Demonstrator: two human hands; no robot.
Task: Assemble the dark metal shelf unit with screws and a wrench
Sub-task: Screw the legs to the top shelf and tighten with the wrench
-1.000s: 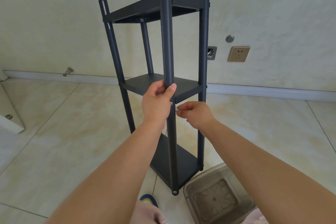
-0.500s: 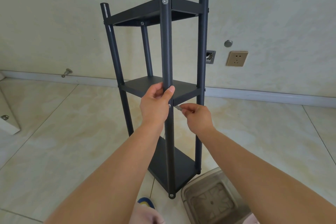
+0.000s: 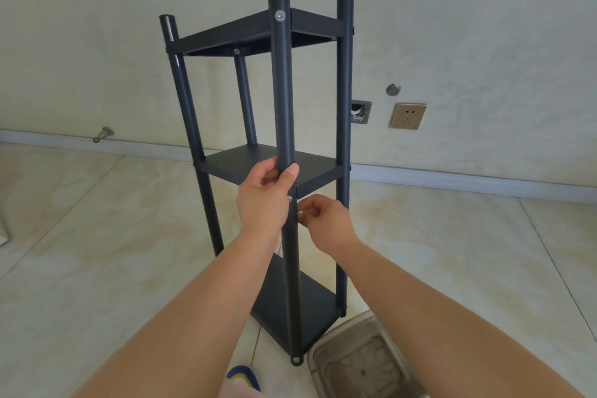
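Shelf unit point(image 3: 284, 100), upright on floor.
Front post is gripped by left hand point(image 3: 265, 200); something small and pale, unidentifiable, is pinched by right hand point(image 3: 326, 220) beside screw point(image 3: 290, 199).

Shelf unit point(image 3: 284, 171) upright on floor point(image 3: 97, 236), before wall point(image 3: 484, 26) | left hand point(image 3: 263, 200) on near post, right hand point(image 3: 324, 220) just beside | tub point(image 3: 361, 365) at unit's foot, right | socket point(image 3: 407, 116) on wall, right

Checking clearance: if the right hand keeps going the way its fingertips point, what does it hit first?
Probably the near post, at the screw by the middle shelf. The right hand points left at it; the gap looks small, depth unclear.
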